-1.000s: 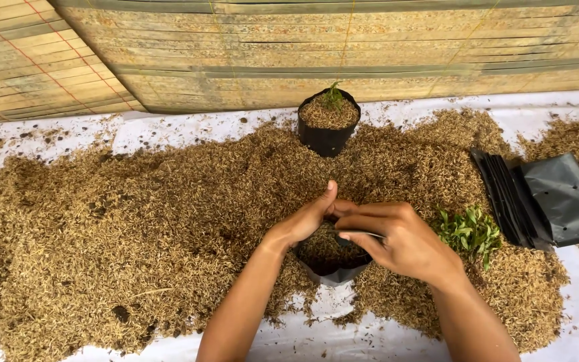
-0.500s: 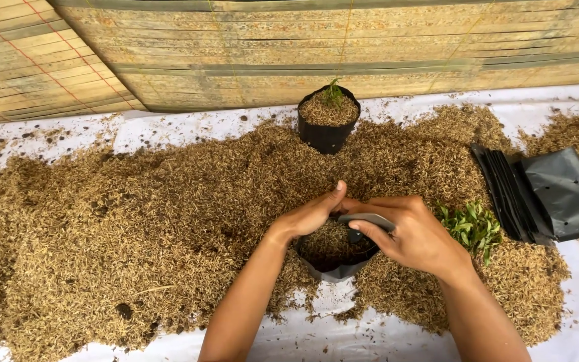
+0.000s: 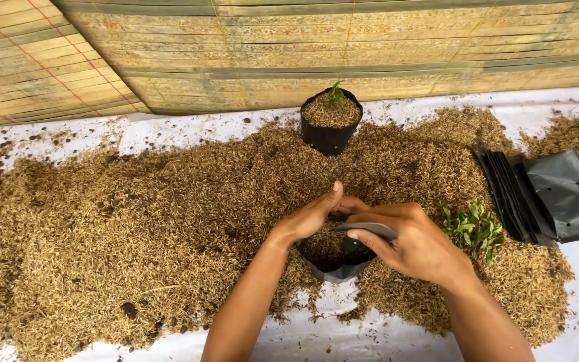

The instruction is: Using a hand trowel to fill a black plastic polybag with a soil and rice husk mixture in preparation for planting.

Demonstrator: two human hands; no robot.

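Across the left of the white sheet [image 3: 135, 131], I see a broad spread of brown husk mix [image 3: 135, 228] lying loose, running on toward the right edge. Near the middle, my left hand [image 3: 313, 218] rests on the near rim of a small black grow bag [image 3: 343, 258], thumb raised, its fingers [image 3: 353, 204] pressed together and curled over the bag's mouth. The bag stands on the husk mix, partly filled with it. Just right of it, my right hand [image 3: 413, 245] pinches the bag's far lip, the fingers [image 3: 370, 241] folded around the black edge and pulling it open. Behind both hands, well apart, a filled black bag [image 3: 330, 131] stands upright with a small green seedling [image 3: 335, 94] in its top. Right of my right hand, a bunch of green seedlings [image 3: 474, 228] lies on the husk mix. Farther right, a stack of flat black bags [image 3: 544, 194] lies on the sheet. A woven bamboo wall [image 3: 289, 47] backs the scene.
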